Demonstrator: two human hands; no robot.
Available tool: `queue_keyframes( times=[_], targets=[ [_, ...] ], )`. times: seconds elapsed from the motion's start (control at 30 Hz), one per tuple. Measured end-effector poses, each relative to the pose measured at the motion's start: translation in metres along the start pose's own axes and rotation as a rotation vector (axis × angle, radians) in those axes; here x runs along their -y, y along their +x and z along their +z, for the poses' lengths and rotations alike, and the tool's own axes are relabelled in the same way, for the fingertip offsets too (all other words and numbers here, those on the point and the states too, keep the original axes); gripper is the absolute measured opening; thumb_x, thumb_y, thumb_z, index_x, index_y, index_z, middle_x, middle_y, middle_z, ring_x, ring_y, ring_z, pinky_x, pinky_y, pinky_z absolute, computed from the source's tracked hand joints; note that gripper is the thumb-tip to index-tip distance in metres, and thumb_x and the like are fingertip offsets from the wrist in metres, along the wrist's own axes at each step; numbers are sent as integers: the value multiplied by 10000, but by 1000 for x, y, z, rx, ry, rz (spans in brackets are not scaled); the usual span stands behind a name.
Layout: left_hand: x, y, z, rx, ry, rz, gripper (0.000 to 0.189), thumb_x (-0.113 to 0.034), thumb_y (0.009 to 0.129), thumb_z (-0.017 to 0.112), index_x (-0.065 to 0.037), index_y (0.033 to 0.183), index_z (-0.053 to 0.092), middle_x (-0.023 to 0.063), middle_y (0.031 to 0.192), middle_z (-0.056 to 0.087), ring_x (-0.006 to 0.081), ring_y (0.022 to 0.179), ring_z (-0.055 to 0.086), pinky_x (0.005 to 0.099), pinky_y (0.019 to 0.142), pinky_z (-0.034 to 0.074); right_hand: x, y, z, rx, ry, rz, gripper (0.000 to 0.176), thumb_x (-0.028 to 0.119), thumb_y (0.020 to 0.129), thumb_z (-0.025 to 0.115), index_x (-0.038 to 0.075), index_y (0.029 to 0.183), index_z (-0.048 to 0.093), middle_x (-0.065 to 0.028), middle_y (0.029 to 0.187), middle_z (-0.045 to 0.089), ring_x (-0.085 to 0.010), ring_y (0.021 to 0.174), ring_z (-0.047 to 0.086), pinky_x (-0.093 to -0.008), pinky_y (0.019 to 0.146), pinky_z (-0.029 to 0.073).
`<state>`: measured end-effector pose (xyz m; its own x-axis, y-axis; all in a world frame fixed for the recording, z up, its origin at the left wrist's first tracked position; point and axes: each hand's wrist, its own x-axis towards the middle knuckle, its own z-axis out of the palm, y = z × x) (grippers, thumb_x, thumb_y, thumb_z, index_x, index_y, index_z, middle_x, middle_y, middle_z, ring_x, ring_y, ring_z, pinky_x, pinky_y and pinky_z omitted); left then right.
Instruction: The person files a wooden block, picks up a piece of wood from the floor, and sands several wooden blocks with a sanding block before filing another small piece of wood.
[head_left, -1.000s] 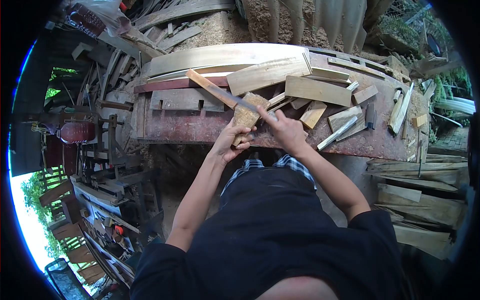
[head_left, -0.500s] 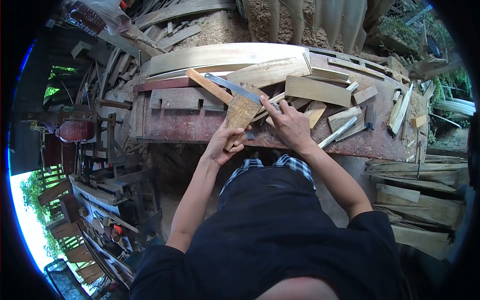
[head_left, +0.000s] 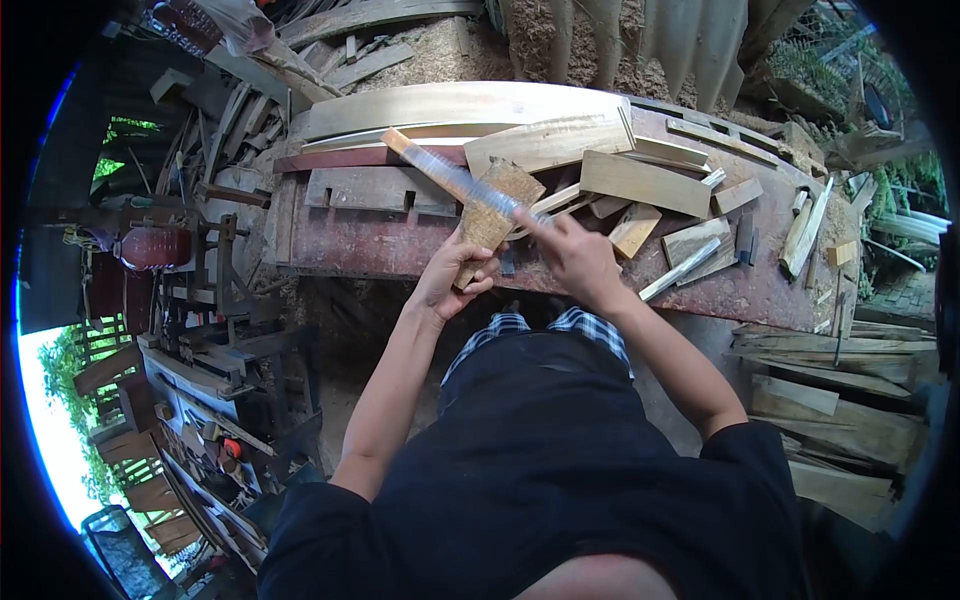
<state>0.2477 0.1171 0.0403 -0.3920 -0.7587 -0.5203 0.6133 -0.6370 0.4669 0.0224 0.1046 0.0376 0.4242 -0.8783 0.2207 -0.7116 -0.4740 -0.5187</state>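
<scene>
My left hand [head_left: 458, 270] is wrapped round the lower end of a brown wooden block [head_left: 486, 218], held up over the bench's near edge. A narrow orange-brown wooden strip [head_left: 399, 143] sticks out from the block to the upper left. Along that strip and across the block lies a thin metal blade [head_left: 501, 203], like a steel rule, smeared by motion. My right hand [head_left: 578, 258] is at the blade's right end, index finger on it and the other fingers curled. The thumb's grip is partly hidden.
The red workbench [head_left: 345, 258] carries a long pale board [head_left: 460, 108], a slotted wood piece [head_left: 380, 192], several offcuts [head_left: 642, 181] and a light narrow bar [head_left: 680, 270]. Stacked planks [head_left: 830, 400] lie at the right. Tools and racks crowd the left side.
The metal blade has swung down to the left, closing the gap to the orange-brown strip. My right hand has moved slightly down and is blurred. My left hand still holds the block.
</scene>
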Motion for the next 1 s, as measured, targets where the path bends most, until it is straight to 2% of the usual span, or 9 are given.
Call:
queue_keyframes(
  times=[0.1,0.5,0.57,0.63,0.7,0.77,0.8,0.9,1.0],
  targets=[
    [5,-1,2,-23,-56,-54,479,44,839,512,-104,1282,407,125,971,552,110,570,434,198,371,340,-15,12,9,0,20,193,505,194,897,608,344,1374,540,-115,813,573,-309,609,619,-422,538,501],
    [15,-2,-32,-46,-154,-94,357,-13,869,501,42,1216,440,167,973,561,119,593,420,199,376,339,27,-11,10,166,-29,-81,424,243,930,564,340,1343,562,-117,902,627,-338,696,659,-437,591,538],
    [15,-8,-21,10,-213,-111,385,-20,863,508,17,1241,442,148,966,557,113,593,423,196,385,342,-19,3,26,59,-16,193,406,248,941,542,336,1337,569,-122,929,650,-350,742,669,-458,625,540],
    [7,-13,-4,42,-82,-86,424,7,854,511,-69,1262,428,151,990,565,118,576,440,203,380,341,-66,19,28,36,90,401,383,237,970,539,261,1351,569,-117,830,657,-328,797,660,-424,723,519],
    [4,-20,7,21,30,-35,573,10,846,522,-86,1389,368,145,986,571,106,573,441,203,392,343,-87,13,57,-322,380,201,349,341,993,527,174,1286,617,-77,767,646,-217,580,597,-367,546,475],
    [0,-10,4,-100,569,69,699,17,817,536,-110,1474,334,118,1067,559,143,669,530,270,498,465,-64,20,17,186,1167,952,391,463,996,506,151,1184,647,-11,686,569,-89,454,410,-259,430,323],
    [5,5,-17,-54,1054,280,736,7,793,554,-133,1491,365,64,1129,519,184,838,592,331,700,532,-36,26,-1,143,1338,1006,399,528,981,498,182,1114,646,46,631,458,-38,425,252,-195,428,193],
    [-4,-10,7,-31,1846,421,698,-2,780,565,-139,1453,443,48,1165,481,189,997,580,347,868,507,-37,28,4,233,1616,1103,386,485,974,531,166,1169,624,76,630,416,-19,445,285,-195,430,218],
    [-11,-10,-3,-50,1547,603,811,12,757,662,-164,1492,367,62,1179,491,210,1067,575,382,899,520,-36,28,4,188,1603,1035,353,340,948,609,139,1237,584,79,721,462,-3,468,328,-183,432,260]
  ],
)
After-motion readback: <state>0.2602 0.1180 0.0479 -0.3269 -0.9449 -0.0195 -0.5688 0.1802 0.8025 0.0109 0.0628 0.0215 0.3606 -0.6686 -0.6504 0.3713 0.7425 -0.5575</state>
